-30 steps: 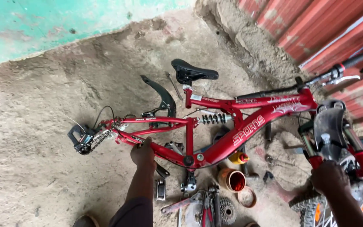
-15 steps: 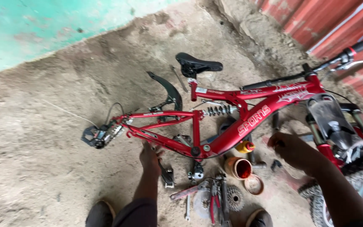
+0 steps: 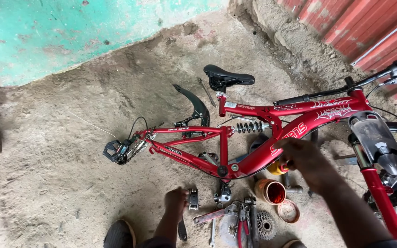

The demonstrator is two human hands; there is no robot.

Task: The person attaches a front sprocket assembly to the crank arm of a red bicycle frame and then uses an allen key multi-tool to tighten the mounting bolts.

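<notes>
A red bicycle frame (image 3: 253, 160) with no rear wheel stands on the dirt floor, with a black saddle (image 3: 228, 76) and a coil shock (image 3: 249, 126). My right hand (image 3: 302, 158) curls over the frame's down tube, just above a small yellow container (image 3: 276, 169). My left hand (image 3: 176, 201) is down at the ground beside a folding hex-key tool (image 3: 193, 198); whether it holds anything is unclear. A black pedal and derailleur (image 3: 120, 149) hang at the frame's rear end.
Below the frame lie red-handled pliers (image 3: 242, 225), a cog cassette (image 3: 265, 225), an open orange tub (image 3: 272, 192) and its lid (image 3: 288, 210). The fork and grey front mudguard (image 3: 377, 138) stand at right. A loose black mudguard (image 3: 196, 103) lies behind. My shoe (image 3: 120, 234) is at the bottom.
My right hand left the fork area and moved left onto the down tube. My left hand dropped from the frame's lower stay to the ground by the tools.
</notes>
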